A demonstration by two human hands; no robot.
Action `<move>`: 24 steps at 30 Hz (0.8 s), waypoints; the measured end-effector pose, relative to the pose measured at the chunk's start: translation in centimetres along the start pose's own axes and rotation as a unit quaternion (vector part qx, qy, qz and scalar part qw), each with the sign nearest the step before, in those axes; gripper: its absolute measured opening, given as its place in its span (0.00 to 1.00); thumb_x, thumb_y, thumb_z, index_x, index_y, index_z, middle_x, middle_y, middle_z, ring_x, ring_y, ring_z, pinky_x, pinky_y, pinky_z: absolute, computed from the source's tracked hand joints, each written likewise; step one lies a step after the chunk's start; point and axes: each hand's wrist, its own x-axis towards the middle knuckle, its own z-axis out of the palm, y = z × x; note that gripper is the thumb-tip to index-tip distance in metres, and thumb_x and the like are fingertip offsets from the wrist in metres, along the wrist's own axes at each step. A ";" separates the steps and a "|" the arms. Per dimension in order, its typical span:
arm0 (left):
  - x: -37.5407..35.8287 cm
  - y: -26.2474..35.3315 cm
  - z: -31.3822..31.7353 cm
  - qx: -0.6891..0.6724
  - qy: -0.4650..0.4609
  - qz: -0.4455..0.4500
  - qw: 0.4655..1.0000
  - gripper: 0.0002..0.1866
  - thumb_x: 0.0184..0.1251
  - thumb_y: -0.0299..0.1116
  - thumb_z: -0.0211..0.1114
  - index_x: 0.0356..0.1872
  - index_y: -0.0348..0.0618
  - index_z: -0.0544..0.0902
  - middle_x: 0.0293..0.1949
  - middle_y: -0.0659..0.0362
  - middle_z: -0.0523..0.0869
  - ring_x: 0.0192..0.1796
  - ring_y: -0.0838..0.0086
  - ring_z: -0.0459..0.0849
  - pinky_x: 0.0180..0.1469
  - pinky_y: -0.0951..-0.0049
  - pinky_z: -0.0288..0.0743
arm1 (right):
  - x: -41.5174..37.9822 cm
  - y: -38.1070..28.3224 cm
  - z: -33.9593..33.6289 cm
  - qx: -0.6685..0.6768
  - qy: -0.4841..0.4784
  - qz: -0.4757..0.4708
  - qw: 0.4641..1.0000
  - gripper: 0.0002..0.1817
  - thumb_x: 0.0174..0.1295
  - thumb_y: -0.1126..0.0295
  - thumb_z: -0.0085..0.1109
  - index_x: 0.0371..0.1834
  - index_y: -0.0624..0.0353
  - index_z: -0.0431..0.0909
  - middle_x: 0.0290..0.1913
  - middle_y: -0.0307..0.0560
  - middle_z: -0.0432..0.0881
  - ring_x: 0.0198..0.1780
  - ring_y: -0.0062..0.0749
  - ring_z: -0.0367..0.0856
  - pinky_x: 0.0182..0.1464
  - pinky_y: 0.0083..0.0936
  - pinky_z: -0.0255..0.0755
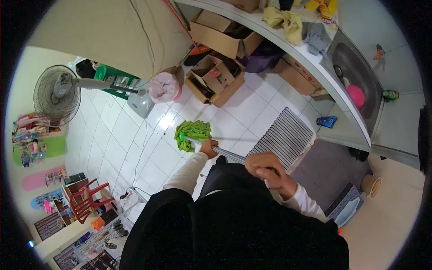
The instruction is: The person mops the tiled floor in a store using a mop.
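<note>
A mop with a bright green strip head [198, 130] lies against the white tiled floor in front of me, its strands spread out. A green socket joins the head to a silver mop handle [229, 155], which slants back toward my body. Lower down the handle, my left hand [209, 149] is wrapped around it. My right hand [269, 170] is closed over the upper end, close to my waist. Both arms wear white sleeves.
A striped mat [284, 139] lies to the right of the mop. Ahead stand open cardboard boxes [216, 80] and a pink lined bin [164, 87]. A fan [57, 96], a trailing floor cable and a red chair [90, 200] are leftward; a sink [355, 76] is rightward.
</note>
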 end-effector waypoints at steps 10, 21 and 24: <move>5.1 12.9 3.8 -0.262 0.006 0.250 0.932 0.15 0.37 0.31 0.67 0.15 0.41 0.66 0.18 0.57 0.75 0.26 0.65 0.75 0.31 0.69 0.69 | 3.2 -12.7 8.6 -0.194 0.057 -0.035 0.979 0.15 0.40 0.70 0.52 0.06 0.60 0.57 0.08 0.44 0.58 0.10 0.32 0.57 0.16 0.28 0.54; 2.8 8.2 -1.7 -0.175 -0.068 0.251 0.950 0.18 0.35 0.35 0.68 0.32 0.42 0.81 0.33 0.51 0.81 0.41 0.56 0.78 0.45 0.62 0.72 | 6.9 -9.0 13.1 -0.103 -0.126 -0.109 0.981 0.15 0.42 0.69 0.53 0.06 0.58 0.59 0.09 0.41 0.60 0.09 0.31 0.60 0.13 0.25 0.52; 0.3 5.7 -5.6 -0.080 -0.096 0.161 0.979 0.13 0.36 0.35 0.65 0.26 0.41 0.80 0.28 0.49 0.80 0.36 0.53 0.78 0.39 0.59 0.72 | 6.9 -7.0 14.2 -0.012 -0.065 -0.119 0.991 0.16 0.44 0.68 0.52 0.06 0.59 0.61 0.10 0.41 0.64 0.09 0.28 0.63 0.11 0.21 0.54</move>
